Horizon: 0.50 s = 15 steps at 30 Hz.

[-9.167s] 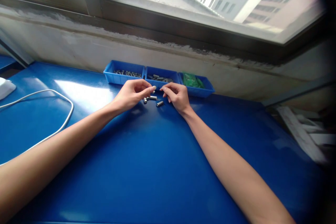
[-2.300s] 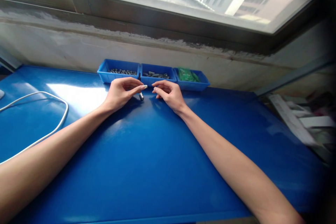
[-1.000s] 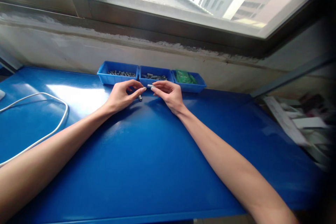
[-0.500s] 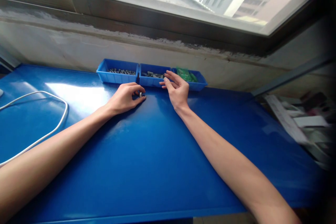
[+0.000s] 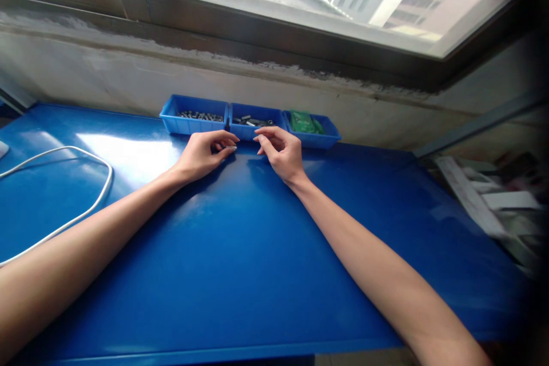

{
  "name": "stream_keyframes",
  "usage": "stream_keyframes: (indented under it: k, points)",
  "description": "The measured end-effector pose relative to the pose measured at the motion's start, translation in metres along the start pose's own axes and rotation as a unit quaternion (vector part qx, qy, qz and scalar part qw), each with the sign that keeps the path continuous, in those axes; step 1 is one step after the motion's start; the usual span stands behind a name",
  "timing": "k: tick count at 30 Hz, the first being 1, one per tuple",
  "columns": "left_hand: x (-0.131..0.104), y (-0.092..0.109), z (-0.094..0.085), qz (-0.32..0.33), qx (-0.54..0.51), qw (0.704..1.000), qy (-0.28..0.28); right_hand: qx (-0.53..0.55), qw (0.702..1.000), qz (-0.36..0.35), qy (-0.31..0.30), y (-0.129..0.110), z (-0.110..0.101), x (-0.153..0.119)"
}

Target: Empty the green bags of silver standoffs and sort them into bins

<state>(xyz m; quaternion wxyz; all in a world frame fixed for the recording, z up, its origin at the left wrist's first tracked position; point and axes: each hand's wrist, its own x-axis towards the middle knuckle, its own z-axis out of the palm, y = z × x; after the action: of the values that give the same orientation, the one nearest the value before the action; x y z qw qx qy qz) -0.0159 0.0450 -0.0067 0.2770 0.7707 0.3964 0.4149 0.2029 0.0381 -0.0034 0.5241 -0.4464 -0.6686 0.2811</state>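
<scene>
My left hand (image 5: 202,154) is just above the blue table, in front of the left and middle bins. Its fingers are curled toward the thumb, and whatever they hold is too small or hidden to make out. Facing it, my right hand (image 5: 283,154) has thumb and forefinger pinched together; any item between them cannot be made out. A narrow gap separates the two hands. Behind them stand a left blue bin (image 5: 171,121) of small metal parts, a middle blue bin (image 5: 237,130) of mixed metal pieces and a right blue bin (image 5: 330,139) with a green packet (image 5: 302,122).
A white cable (image 5: 106,180) curves over the left of the blue table (image 5: 240,274). Beyond the bins are a pale wall (image 5: 128,77) and a window frame (image 5: 278,37). Blurred pale objects (image 5: 512,200) lie past the table's right side.
My right hand has moved left and slightly down from the middle bin, its fingers drawing together. My left hand has risen slightly, and the small metal part seen in it is now hidden.
</scene>
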Motion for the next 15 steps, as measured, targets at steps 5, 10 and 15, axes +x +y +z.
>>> stream_keyframes:
  k: [5,10,15]
  points:
    - [0.0015,-0.0003,-0.0018,-0.043,-0.064,0.997,0.020,-0.030,0.999,-0.011,-0.038,-0.0019,-0.0002,-0.0013]
    - [0.0023,-0.0001,-0.0017,-0.072,-0.107,0.991,0.041,-0.054,0.996,-0.030,-0.069,0.0000,-0.0002,-0.0020]
    - [0.0035,0.0043,-0.0022,-0.078,-0.103,0.991,0.043,-0.074,0.993,-0.032,-0.087,0.0009,0.0001,-0.0023]
